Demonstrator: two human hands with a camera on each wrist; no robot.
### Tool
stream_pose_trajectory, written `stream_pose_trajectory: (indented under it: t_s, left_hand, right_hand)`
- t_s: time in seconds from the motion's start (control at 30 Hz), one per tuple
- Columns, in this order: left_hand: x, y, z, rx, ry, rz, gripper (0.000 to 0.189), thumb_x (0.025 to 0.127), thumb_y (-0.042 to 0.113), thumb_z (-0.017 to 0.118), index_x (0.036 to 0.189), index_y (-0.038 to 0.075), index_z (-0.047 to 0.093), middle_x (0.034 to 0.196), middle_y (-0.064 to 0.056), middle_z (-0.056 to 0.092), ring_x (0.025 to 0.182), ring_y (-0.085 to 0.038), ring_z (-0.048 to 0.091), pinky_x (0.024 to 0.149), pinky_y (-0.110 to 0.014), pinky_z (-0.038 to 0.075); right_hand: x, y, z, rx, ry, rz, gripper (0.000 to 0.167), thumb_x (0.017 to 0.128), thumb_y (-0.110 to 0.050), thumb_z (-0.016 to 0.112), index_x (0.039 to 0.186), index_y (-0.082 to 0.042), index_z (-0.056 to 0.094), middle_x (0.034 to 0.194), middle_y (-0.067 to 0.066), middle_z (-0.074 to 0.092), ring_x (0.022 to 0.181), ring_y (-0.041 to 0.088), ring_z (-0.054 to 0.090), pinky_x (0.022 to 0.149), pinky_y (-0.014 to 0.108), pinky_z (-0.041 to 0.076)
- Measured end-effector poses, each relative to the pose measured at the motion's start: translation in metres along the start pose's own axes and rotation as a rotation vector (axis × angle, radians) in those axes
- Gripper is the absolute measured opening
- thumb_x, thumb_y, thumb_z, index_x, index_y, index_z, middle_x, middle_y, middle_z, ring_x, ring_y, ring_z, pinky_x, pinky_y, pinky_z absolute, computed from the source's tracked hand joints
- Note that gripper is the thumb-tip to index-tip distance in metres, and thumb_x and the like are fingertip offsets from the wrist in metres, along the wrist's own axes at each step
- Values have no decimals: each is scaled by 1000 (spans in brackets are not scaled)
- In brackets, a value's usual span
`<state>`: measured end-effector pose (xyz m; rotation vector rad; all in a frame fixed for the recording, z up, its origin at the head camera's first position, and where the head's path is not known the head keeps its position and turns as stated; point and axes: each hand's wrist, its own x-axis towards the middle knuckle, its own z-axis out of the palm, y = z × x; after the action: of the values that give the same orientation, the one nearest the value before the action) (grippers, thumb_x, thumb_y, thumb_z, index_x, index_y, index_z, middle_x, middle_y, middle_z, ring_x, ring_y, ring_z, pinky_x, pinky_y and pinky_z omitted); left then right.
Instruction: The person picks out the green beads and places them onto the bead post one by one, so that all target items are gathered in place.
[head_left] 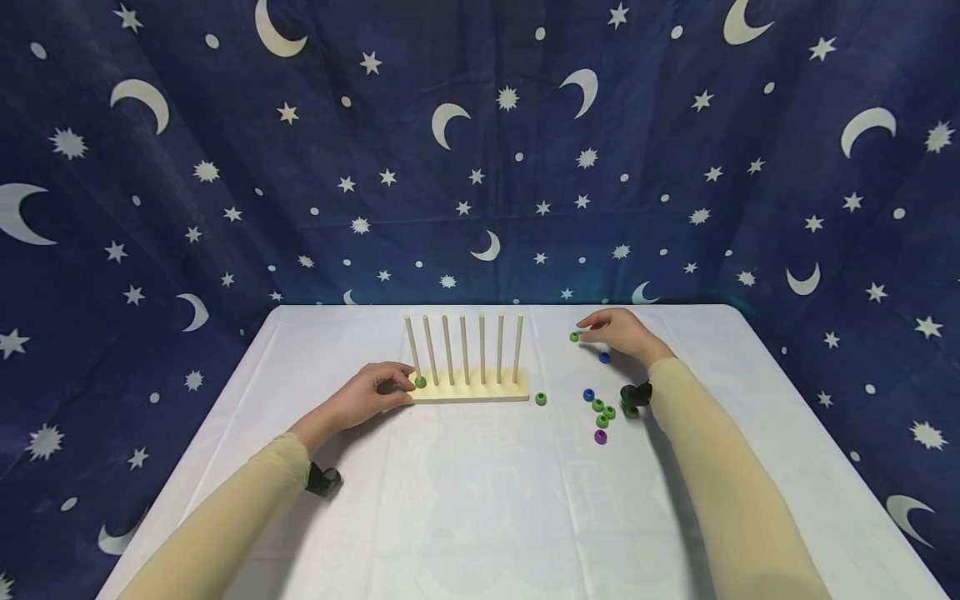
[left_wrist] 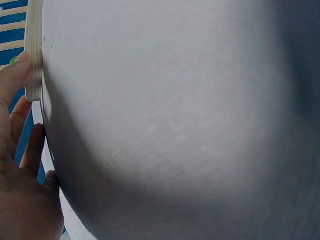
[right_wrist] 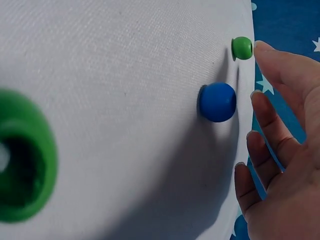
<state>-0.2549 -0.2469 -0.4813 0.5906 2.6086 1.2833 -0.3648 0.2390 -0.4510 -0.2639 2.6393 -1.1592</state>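
A wooden peg board [head_left: 472,392] with several upright pegs stands at the middle of the table. One green bead [head_left: 421,382] sits at the bottom of its leftmost peg. My left hand [head_left: 366,392] holds the board's left end, thumb at the front edge; the left wrist view shows that thumb on the wood [left_wrist: 34,60]. Over on the right, my right hand [head_left: 618,331] reaches beside a far green bead [head_left: 573,337], fingers loosely extended. In the right wrist view that bead [right_wrist: 242,48] rests on the cloth near the thumb tip, with a blue bead [right_wrist: 218,102] closer in.
Several loose beads lie right of the board, among them a green bead [head_left: 541,399], a blue bead [head_left: 588,395] and a purple bead [head_left: 601,437]. Some green ones sit close to the right wrist. A dark blue curtain [head_left: 480,150] with moons and stars hangs behind the white table [head_left: 480,517].
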Motion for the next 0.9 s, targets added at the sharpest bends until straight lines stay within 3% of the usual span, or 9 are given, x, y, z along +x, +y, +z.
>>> stream_pose_trajectory:
  t_s: [0.9]
  left_hand:
    - [0,-2,2,8,13,-15,13,91,15,80,102,18,74,143,-10,59,142,-34,44,120,-54,26]
  right_hand:
    - [12,10,12,2,15,2,34,93,-24,77,123,-7,72,124,13,68,115,30,58,104,49,44]
